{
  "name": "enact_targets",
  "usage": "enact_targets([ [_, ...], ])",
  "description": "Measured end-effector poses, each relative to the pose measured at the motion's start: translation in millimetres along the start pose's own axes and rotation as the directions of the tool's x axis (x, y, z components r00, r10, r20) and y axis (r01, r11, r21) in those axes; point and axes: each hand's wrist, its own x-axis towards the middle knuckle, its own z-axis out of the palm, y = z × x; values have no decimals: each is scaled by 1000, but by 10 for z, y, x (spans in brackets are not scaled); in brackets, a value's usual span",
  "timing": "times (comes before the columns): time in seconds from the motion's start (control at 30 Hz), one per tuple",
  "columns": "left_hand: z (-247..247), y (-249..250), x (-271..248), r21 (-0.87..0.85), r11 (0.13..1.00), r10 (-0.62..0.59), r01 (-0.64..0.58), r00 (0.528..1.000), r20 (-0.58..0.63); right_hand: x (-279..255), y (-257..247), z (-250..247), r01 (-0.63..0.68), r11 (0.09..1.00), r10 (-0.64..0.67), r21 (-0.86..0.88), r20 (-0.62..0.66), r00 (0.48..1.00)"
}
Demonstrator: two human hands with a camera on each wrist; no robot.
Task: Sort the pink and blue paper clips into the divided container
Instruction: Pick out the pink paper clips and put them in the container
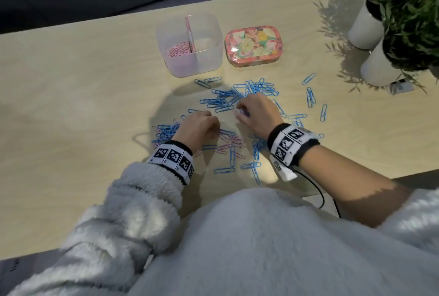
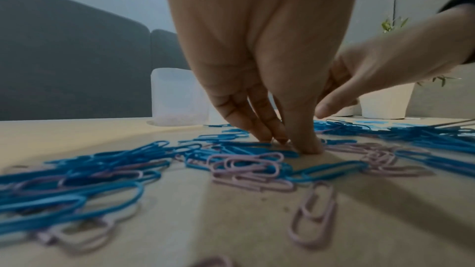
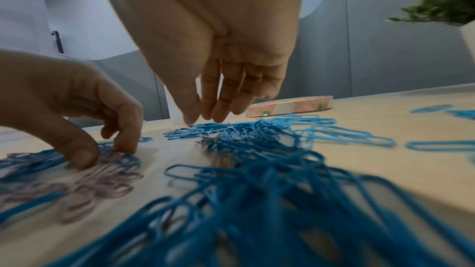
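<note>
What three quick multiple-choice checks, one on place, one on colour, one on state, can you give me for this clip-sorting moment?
1. Where does the floral tin stand?
A. Right beside the divided container
B. Inside it
C. On the near table edge

2. What colour are the clips already in the container?
A. Blue
B. Pink
C. Both

3. What is the left hand doing?
A. Hovering above the container
B. Fingertips down among the pink paper clips on the table
C. Lifting the tin

Answers: 1 A, the head view shows the tin next to the container on its right. 2 B, only pink clips lie in its left compartment; the other looks empty. 3 B, the left wrist view shows the fingertips pressed to the table among the clips, while the right hand works the blue paper clips.
</note>
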Motion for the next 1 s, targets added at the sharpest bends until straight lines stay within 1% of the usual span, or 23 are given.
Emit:
enact_targets([
  [0.03,-7,-6,-1,-19,1000,-4,4,1000,6,62,-21,12,-14,1000,15,-23,41,999],
  [0.1,-6,-13,0,-26,999,-21,22,1000,19,123,-27,37,-58,998,59,-12,109,992],
  [0.17,24,-13,-5,-8,999,-37,37,999,25,138,-2,86,-91,996,89,10,130,987],
  [0.27,64,-4,-29,-38,999,-32,31,999,-31,125,35,131,-66,997,71,-39,137,988],
  [0.33,64,-7,-47,-92,995,-48,41,996,-73,103,85,96,-73,997,73,0,88,993],
  [0.37,60,-10,-49,-123,991,-60,49,994,-92,90,126,63,-76,995,74,62,41,996],
  [0.4,48,-18,-50,-161,985,-79,61,991,-108,83,169,20,-72,985,76,159,-18,997],
  [0.43,36,-27,-49,-216,973,-110,83,987,-119,68,206,-34,-79,954,105,288,-74,992],
  [0.47,17,-36,-49,-287,952,-149,108,981,-126,41,238,-99,-101,893,164,439,-107,981],
  [0.5,-3,-46,-45,-365,921,-191,133,973,-128,9,261,-164,-136,795,239,591,-99,966],
  [0.57,-46,-70,-34,-494,852,-267,176,956,-121,-39,326,-251,-212,535,358,818,8,934],
  [0.63,-73,-85,-14,-601,775,-314,194,944,-101,-72,397,-290,-270,263,396,926,151,906],
  [0.67,-82,-81,-2,-647,735,-333,203,939,-84,-86,416,-300,-290,150,392,945,212,895],
  [0.7,-87,-73,13,-685,694,-357,224,932,-57,-95,419,-308,-313,76,379,947,263,887],
  [0.73,-92,-58,28,-721,644,-384,256,923,-15,-102,415,-302,-341,36,366,939,305,879],
  [0.8,-103,-5,53,-790,521,-412,323,906,99,-117,382,-274,-400,3,347,917,374,860],
  [0.83,-103,28,58,-805,481,-399,348,904,152,-129,362,-255,-426,-11,336,905,404,851],
  [0.87,-94,59,57,-796,487,-372,359,910,183,-142,341,-244,-451,-21,320,892,434,842],
  [0.9,-78,94,57,-767,535,-338,354,922,190,-147,336,-222,-481,-19,309,876,463,831],
  [0.93,-51,119,58,-717,613,-298,332,937,179,-163,334,-203,-512,12,309,859,484,819],
  [0.97,-15,141,64,-646,701,-257,301,952,164,-181,332,-177,-528,89,322,845,477,818],
  [1.0,15,167,68,-548,793,-219,267,964,152,-202,338,-136,-517,236,341,823,428,837],
])
